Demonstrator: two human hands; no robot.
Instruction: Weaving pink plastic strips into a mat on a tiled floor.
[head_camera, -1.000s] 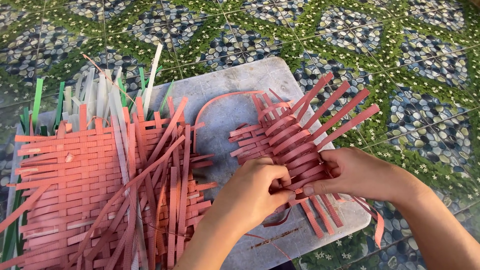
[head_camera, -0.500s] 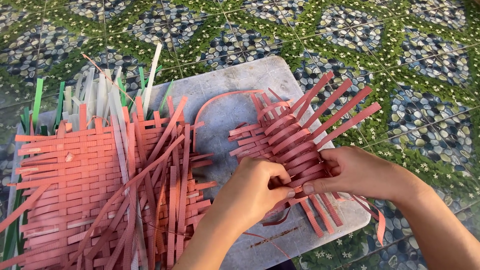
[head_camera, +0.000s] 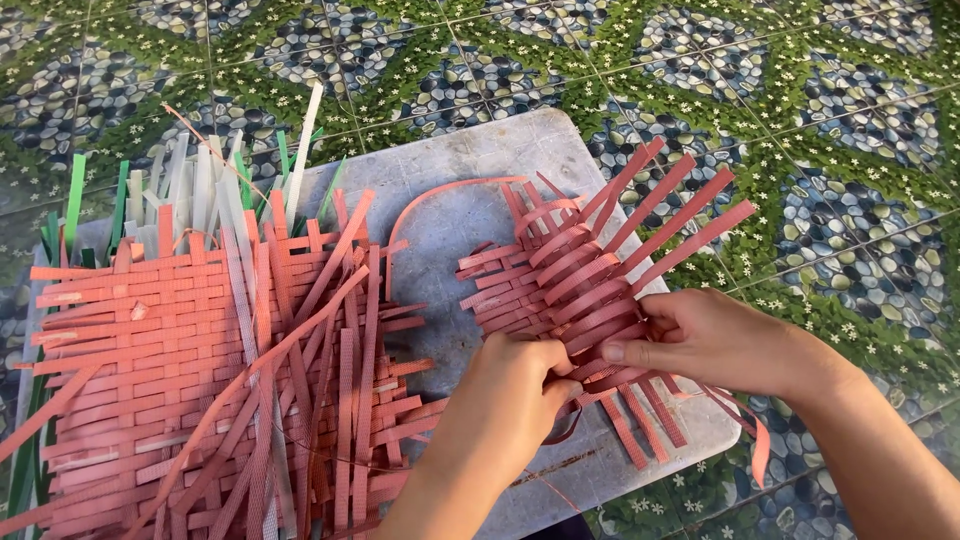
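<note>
A small woven piece of pink plastic strips (head_camera: 575, 270) lies on a grey board (head_camera: 470, 175), its loose ends fanning up and to the right. My left hand (head_camera: 510, 400) pinches strips at the piece's near edge. My right hand (head_camera: 715, 340) grips the same edge from the right, thumb pressed on the strips. One curved pink strip (head_camera: 440, 195) arcs away from the piece towards the left.
A larger woven pink mat (head_camera: 190, 380) with many loose strips covers the left of the board. White and green strips (head_camera: 210, 185) lie behind it. The floor (head_camera: 800, 120) has green and pebble-patterned tiles.
Both hands stay on the near edge of the small woven piece; the fingers have shifted only slightly.
</note>
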